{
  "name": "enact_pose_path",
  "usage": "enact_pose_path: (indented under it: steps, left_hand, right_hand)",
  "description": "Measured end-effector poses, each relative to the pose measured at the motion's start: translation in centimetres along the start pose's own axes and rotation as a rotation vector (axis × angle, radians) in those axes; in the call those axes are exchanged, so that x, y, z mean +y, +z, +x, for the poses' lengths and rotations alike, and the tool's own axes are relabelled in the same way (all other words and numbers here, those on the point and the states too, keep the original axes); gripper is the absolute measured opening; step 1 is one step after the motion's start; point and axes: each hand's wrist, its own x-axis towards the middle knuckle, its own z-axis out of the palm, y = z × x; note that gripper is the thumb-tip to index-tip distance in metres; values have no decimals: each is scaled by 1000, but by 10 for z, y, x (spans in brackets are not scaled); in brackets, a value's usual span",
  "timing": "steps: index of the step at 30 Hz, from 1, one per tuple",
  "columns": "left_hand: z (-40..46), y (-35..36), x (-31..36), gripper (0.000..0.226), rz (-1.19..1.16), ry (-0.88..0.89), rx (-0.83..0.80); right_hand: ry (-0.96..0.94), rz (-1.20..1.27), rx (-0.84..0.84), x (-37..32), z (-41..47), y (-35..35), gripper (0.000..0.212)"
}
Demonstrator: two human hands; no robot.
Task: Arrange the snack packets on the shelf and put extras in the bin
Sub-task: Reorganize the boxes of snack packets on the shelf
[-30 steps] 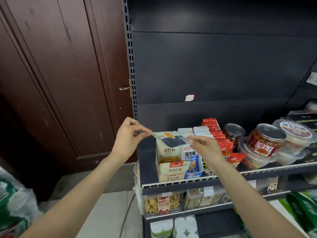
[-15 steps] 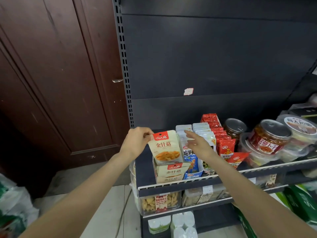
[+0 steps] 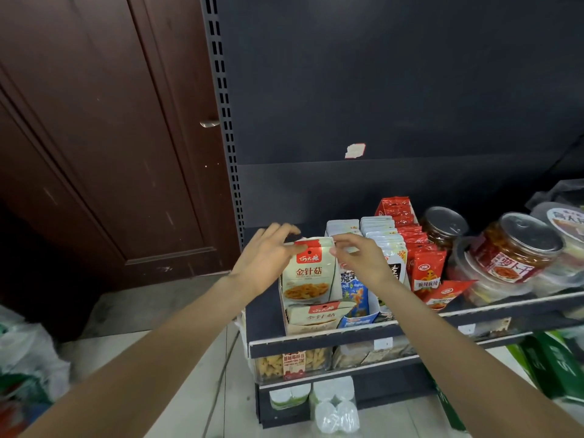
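Hands: left (image 3: pixel 268 257) spread, right (image 3: pixel 363 260) loosely curled | beige packet (image 3: pixel 308 273): 1 upright | jars (image 3: pixel 444 227): 2

A dark metal store shelf (image 3: pixel 265 324) with a pale wire front rail carries the goods. At its left stands an open cream cardboard display box (image 3: pixel 311 324), with a white mushroom snack packet with a red top label (image 3: pixel 308 273) upright in it. Beside it to the right run a row of blue-and-white packets (image 3: pixel 355 287), a row of pale grey packets (image 3: pixel 380 230) and a row of red sachets (image 3: pixel 425 273). Further right sit a dark glass jar with a metal lid (image 3: pixel 444 227) and a clear plastic tub of red pickles (image 3: pixel 518 248).
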Motion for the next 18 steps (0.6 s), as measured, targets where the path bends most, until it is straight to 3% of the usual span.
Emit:
enact_pose_path:
  steps: [2, 5, 10, 14, 18]
  left_hand:
    - [-2, 4, -3, 50, 109, 95, -46]
    - [-4, 5, -6, 56, 143, 93, -127]
    - [-9, -1, -6, 50, -74, 27, -179]
    - [-11, -3, -4, 49, -140, -10, -170]
    - [-13, -3, 2, 50, -143, -15, -127]
  right_hand:
    - [-18, -48, 35, 0, 3, 3, 18]
    - [-37, -114, 100, -1, 6, 9, 11]
    - [-40, -130, 162, -3, 9, 16, 8]
    - [-29, -109, 154, -4, 6, 17, 9]
    - [-12, -6, 61, -2, -7, 7, 24]
